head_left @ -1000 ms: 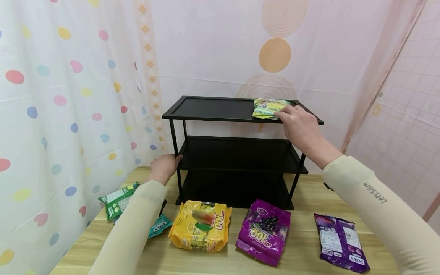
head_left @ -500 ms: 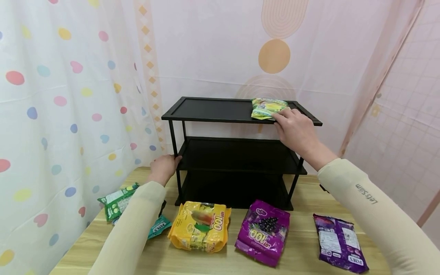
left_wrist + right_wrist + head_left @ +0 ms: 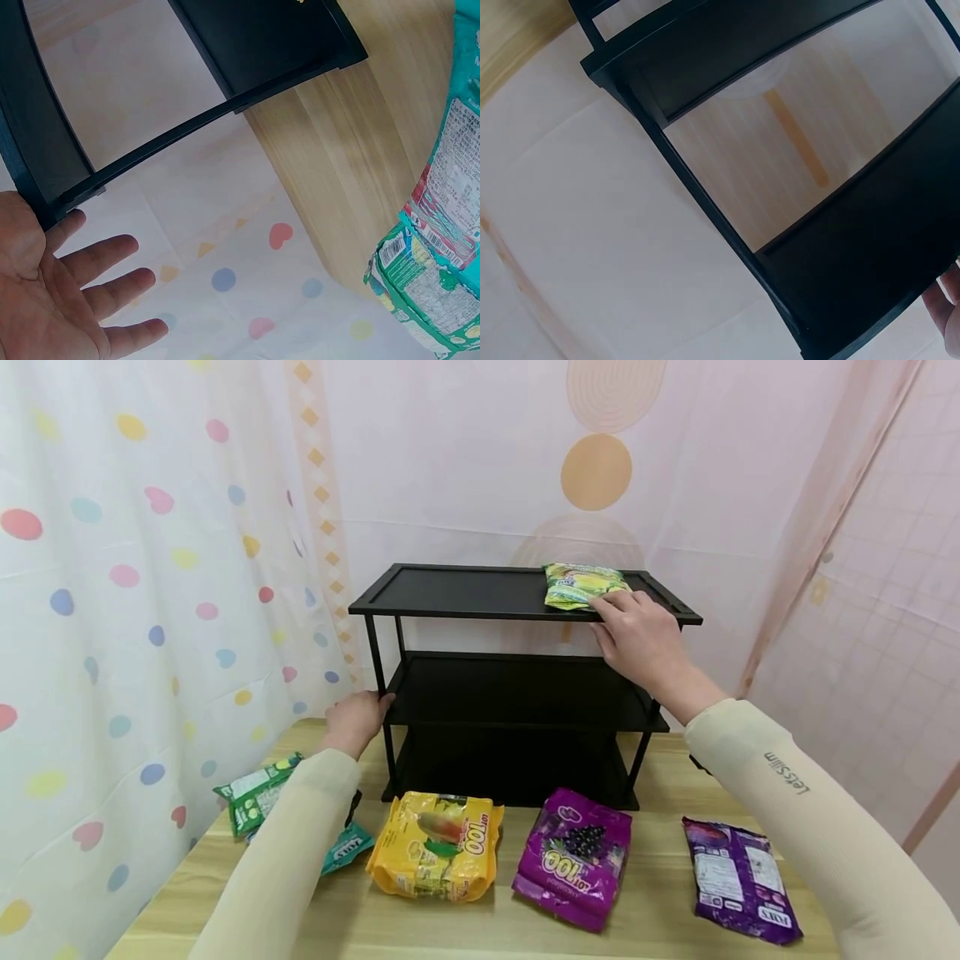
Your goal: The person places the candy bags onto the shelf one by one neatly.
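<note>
A black three-tier rack (image 3: 480, 590) stands on the wooden table. My left hand (image 3: 356, 722) holds its left side at the middle tier, with the thumb over the edge by the front post. In the left wrist view, the other fingers (image 3: 120, 292) spread out below the rack's corner. A yellow-green candy bag (image 3: 579, 583) lies on the top tier, right of the middle. My right hand (image 3: 643, 639) is at the bag's front right corner, fingertips on it and thumb below the tier's front edge. In the right wrist view, only a bit of that hand shows.
In front of the rack lie a yellow mango candy bag (image 3: 438, 847) and a purple blackcurrant bag (image 3: 576, 860). A dark purple bag (image 3: 741, 881) lies at right. Green (image 3: 258, 795) and teal (image 3: 347, 848) bags are partly behind the left sleeve. Curtains hang behind and at the sides.
My right hand has shifted slightly left along the top tier's front, and the yellow-green bag has slid a little left. The right thumb now shows below the tier edge. My left hand stays put.
</note>
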Motion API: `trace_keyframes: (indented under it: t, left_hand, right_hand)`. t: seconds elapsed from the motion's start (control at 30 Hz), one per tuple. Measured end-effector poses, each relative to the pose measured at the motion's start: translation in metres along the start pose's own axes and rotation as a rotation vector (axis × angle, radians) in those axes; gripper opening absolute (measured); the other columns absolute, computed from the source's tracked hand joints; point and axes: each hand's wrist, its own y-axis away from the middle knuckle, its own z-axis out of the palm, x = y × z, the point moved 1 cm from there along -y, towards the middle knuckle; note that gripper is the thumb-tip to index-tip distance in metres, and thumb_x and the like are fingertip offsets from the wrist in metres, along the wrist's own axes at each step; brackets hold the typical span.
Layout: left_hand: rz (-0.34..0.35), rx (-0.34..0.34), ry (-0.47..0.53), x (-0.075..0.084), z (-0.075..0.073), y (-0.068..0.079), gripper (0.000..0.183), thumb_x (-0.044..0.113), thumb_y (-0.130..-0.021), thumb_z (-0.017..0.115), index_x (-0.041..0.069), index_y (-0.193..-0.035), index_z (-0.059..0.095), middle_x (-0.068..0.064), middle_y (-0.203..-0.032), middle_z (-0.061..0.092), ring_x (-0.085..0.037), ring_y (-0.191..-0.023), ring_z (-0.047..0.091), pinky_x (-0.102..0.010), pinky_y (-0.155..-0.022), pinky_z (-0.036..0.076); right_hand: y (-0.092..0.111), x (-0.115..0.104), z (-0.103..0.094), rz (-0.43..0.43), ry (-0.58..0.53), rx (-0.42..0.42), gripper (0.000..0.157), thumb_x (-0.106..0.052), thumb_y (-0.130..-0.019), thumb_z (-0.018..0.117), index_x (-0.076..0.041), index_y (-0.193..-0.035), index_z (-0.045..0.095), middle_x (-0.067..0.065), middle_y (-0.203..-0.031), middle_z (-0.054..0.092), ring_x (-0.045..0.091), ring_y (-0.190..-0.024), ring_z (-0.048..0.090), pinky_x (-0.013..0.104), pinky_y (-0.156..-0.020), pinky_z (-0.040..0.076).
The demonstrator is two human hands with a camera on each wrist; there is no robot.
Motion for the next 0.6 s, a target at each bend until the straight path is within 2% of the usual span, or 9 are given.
trace_keyframes:
  t: [0.37,0.6]
  left_hand:
    - [0.001,-0.014,-0.008,-0.0051,0.0055,-0.0013,0.055,0.039,-0.109,0.035,0.004,-0.073,0.056,-0.026,-0.094,0.067,-0.051,-0.094,0.063,-0.067,-0.082,0.046]
    - [0.006,-0.006,-0.004,-0.0046,0.0064,-0.0016,0.054,0.038,-0.109,0.035,0.004,-0.072,0.056,-0.026,-0.094,0.067,-0.051,-0.093,0.063,-0.067,-0.082,0.046]
  right_hand:
    - [-0.0013,-0.0022,0.0036,0.027,0.051,-0.077,0.040,-0.031,-0.097,0.066,-0.003,-0.126,0.066,0.017,-0.119,0.064,0.038,-0.103,0.060,0.050,-0.084,0.052]
    - [-0.0008,-0.0008,0.0044,0.026,0.045,-0.077,0.038,-0.027,-0.096,0.067,-0.003,-0.126,0.067,0.017,-0.120,0.065,0.038,-0.103,0.060,0.050,-0.084,0.052]
